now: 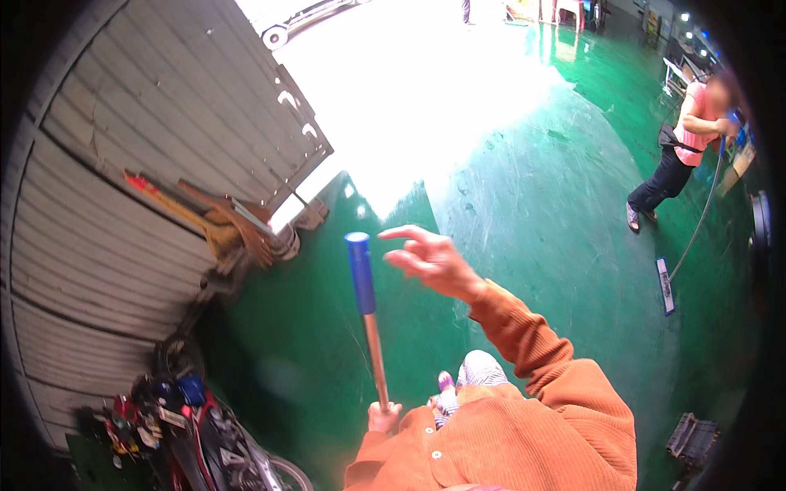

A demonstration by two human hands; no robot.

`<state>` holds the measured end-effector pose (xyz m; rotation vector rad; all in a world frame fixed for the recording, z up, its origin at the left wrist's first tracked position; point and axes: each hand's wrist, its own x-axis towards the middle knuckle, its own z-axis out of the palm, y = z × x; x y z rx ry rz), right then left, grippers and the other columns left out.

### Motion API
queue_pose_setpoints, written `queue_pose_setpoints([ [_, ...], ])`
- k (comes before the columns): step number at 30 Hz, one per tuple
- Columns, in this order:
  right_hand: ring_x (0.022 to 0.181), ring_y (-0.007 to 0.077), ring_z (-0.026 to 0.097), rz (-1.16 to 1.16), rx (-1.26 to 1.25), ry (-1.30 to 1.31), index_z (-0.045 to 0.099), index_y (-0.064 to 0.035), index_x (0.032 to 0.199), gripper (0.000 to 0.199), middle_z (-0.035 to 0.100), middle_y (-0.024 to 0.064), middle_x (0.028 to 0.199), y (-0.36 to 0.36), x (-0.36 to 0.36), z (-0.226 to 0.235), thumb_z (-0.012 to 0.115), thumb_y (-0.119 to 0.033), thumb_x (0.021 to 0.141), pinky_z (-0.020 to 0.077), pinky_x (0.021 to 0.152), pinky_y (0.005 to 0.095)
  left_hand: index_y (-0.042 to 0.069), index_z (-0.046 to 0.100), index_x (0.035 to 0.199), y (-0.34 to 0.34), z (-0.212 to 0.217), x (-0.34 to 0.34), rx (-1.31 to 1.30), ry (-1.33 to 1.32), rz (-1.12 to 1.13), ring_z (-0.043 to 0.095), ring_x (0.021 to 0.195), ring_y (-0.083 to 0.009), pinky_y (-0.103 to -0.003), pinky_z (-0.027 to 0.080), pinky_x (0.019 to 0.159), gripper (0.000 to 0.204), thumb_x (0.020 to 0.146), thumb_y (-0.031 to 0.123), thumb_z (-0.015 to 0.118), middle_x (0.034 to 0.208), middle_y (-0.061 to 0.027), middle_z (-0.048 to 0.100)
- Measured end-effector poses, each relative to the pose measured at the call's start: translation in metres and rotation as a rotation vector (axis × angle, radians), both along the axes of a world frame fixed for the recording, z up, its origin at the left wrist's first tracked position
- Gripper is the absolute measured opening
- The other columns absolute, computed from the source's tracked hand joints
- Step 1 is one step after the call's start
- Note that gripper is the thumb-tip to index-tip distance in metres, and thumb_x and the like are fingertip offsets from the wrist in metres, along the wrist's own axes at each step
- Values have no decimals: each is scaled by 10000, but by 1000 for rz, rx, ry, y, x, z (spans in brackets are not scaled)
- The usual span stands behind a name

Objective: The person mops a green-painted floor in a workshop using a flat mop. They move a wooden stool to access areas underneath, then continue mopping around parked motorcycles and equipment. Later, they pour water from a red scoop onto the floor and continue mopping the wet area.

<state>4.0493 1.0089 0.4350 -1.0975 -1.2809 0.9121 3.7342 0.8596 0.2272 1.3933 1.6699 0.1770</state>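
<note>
My left hand [382,416] is closed around a metallic, copper-toned pole [375,352] close to my body. The pole stands nearly upright and ends at the top in a blue grip [360,277]. Whatever its lower end carries is hidden. My right hand [432,263] is raised just right of the blue grip, apart from it, thumb and forefinger spread with nothing between them.
A person in a pink top [693,123] pushes a long-handled flat mop [665,286] over the green floor [565,245] at right. Brooms and tools [233,221] lean on the corrugated metal wall [90,245]. A motorcycle [209,446] stands lower left, a grey crate [693,438] lower right.
</note>
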Motion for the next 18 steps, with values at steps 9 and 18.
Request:
queue_pose_setpoints([
  [9,502,90,529,-139,-509,-224,531,-75,1193,400,579,28,638,107,232,-129,615,-227,833,447,496,261,130,337,464,278,115,79,304,-245,257,315,420,-41,-225,212,398,411,769,59,602,455,61,329],
  [18,1039,370,540,-794,-535,-809,66,-130,1428,810,547,228,1152,458,563,7,531,-319,792,412,904,456,96,337,467,529,181,221,769,-550,408,287,384,-79,-231,244,416,447,854,103,562,422,16,321],
])
